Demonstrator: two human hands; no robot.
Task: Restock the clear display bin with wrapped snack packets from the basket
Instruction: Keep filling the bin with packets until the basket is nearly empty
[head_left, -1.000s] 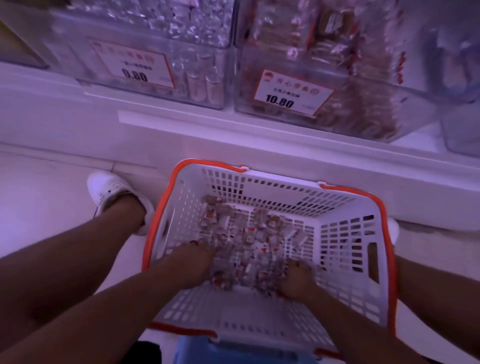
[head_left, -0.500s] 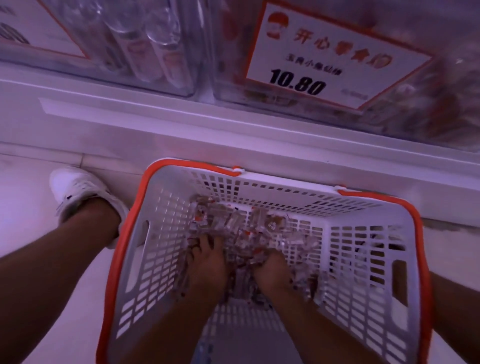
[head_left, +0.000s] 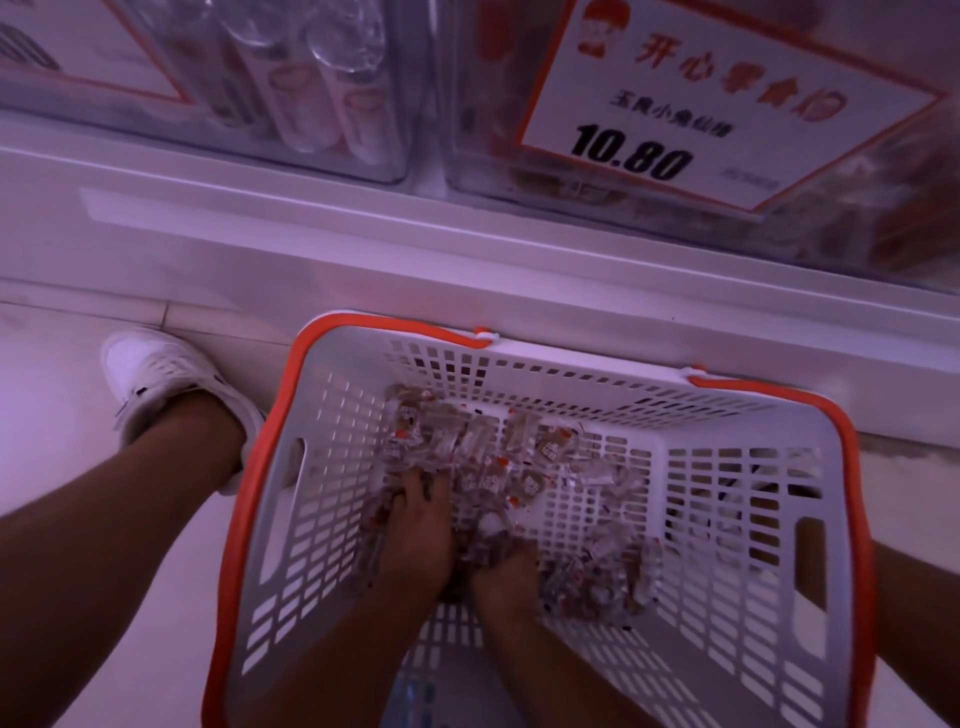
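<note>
A white slotted basket (head_left: 332, 467) with an orange rim stands on the floor below the shelf. Several clear-wrapped snack packets (head_left: 524, 467) lie loose on its bottom. My left hand (head_left: 421, 525) is down in the pile with its fingers curled into the packets. My right hand (head_left: 506, 571) sits close beside it, fingers dug under packets and closed around a bunch. The clear display bin (head_left: 857, 218) with a 10.80 price card (head_left: 691, 98) sits on the shelf above, holding brown wrapped snacks.
A second clear bin (head_left: 291, 93) with clear tubes stands to the left on the white shelf (head_left: 363, 239). My left leg and white shoe (head_left: 156, 384) are on the floor left of the basket. My right leg shows behind the basket's right wall.
My two hands have drawn together at the basket's near middle, gathering packets between them. The view has dropped closer to the basket and the price card.
</note>
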